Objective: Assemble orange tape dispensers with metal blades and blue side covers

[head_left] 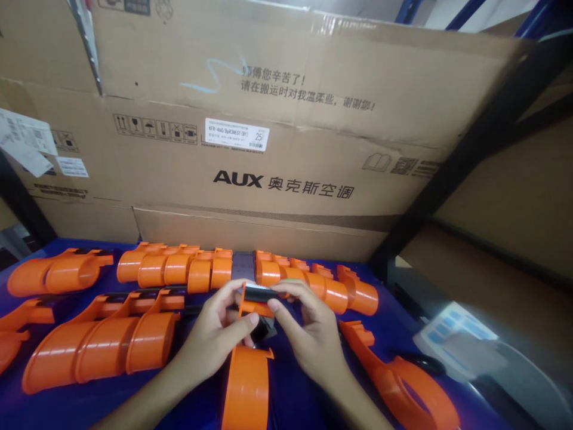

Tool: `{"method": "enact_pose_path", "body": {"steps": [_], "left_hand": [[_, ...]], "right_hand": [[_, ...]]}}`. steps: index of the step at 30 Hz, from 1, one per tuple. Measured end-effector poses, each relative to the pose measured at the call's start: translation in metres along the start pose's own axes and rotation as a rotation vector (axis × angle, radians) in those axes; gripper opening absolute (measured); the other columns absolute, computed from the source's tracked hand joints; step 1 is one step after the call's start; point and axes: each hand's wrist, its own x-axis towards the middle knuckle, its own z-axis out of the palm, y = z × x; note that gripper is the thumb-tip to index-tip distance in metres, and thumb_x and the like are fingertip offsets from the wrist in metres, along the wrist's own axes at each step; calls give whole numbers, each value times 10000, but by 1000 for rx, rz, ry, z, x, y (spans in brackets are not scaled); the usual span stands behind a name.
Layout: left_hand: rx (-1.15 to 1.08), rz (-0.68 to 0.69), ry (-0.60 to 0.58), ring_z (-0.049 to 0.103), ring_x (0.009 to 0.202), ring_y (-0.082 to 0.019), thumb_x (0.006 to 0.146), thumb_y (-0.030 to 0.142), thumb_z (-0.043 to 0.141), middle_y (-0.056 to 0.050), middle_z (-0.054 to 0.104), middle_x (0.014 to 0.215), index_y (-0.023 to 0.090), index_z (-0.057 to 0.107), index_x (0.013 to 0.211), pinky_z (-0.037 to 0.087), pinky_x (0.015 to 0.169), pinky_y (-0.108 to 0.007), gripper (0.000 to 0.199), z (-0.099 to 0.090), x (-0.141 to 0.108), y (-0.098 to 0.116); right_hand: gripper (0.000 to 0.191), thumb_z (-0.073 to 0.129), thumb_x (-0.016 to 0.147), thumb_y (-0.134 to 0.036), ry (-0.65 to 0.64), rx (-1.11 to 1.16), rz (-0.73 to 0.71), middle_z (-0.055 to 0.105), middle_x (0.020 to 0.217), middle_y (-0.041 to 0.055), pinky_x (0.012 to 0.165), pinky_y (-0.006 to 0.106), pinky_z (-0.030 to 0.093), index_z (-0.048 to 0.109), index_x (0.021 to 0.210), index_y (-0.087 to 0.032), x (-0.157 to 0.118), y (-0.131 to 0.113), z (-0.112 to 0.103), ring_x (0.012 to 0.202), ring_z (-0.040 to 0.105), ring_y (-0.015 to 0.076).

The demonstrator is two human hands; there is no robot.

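Observation:
In the lower middle of the view, an orange tape dispenser [248, 388] hangs between my two hands, its round part toward me. My left hand [219, 334] is closed on the dispenser's upper end, with the thumb on its front. On the other side my right hand [304, 328] pinches a black piece [260, 294] with a pale toothed edge, which lies across the dispenser's top. A dark part, partly hidden by the fingers, shows just under that piece.
Rows of orange dispensers [150, 341] lie on the blue surface [197, 382] at left and behind my hands. Another dispenser [403, 388] and a pale device [456, 340] are at right. A large cardboard box [179, 173] stands behind, beside a dark frame post [425, 209].

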Motion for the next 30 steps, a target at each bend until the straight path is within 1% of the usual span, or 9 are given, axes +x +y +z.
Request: {"method": "enact_pose_path", "body": {"steps": [5,8,10,12,16,19,21,28,30], "left_hand": [[-40,22,52,650,558,-109,824,281,766,-34,700,1013,240,561,1238,546,563,-259,464,1,2,1],[-91,5,92,633,534,-104,819,297,770,-37,718,998,231,564,1233,526,543,-252,467,1,3,6],[-122,-16,127,611,504,-97,805,304,782,-35,733,947,215,566,1237,508,531,-244,491,1,3,11],[-129,-31,159,599,491,-95,794,301,789,-24,737,882,199,564,1241,501,537,-239,510,1,3,14],[-116,-47,153,595,489,-103,808,293,774,18,698,739,181,542,1261,495,544,-233,521,1,3,13],[-109,-41,127,596,487,-106,823,290,759,28,685,713,178,529,1277,495,542,-234,521,-1,4,8],[-107,-29,113,598,486,-106,830,288,752,24,691,722,177,531,1269,498,539,-235,504,-2,5,6],[-131,-38,135,586,470,-97,803,286,773,16,702,758,175,533,1246,489,508,-231,516,0,6,8],[-122,-39,149,585,471,-99,798,292,777,19,696,749,173,534,1243,491,510,-234,521,0,6,9]], "right_hand": [[228,684,936,-317,-75,34,20,716,1120,73,884,395,552,705,1157,-262,-1,1,2,1030,673,246],[313,601,988,-391,-49,21,108,722,1185,75,933,414,538,665,1269,-268,3,7,-6,1090,671,255],[300,536,1020,-425,-15,-21,188,750,1112,67,926,407,536,687,1205,-243,9,14,-16,1041,693,250],[288,563,1002,-446,-42,-120,208,766,1014,61,910,404,531,733,1013,-214,14,20,-25,977,703,257],[472,443,1040,-518,-250,-138,229,779,988,75,921,419,522,771,922,-200,19,26,-33,955,708,267],[650,285,1067,-570,-429,-89,292,775,991,78,994,415,490,787,880,-203,15,24,-28,977,699,253],[702,234,1065,-595,-497,-122,337,761,976,74,1034,420,457,786,862,-211,11,22,-23,1003,682,253],[692,237,1056,-618,-532,-220,364,725,1013,67,1121,461,344,760,837,-222,5,25,-16,1067,620,260],[675,255,1056,-614,-518,-229,367,721,1010,68,1118,464,347,753,834,-218,4,25,-16,1070,620,262]]}}
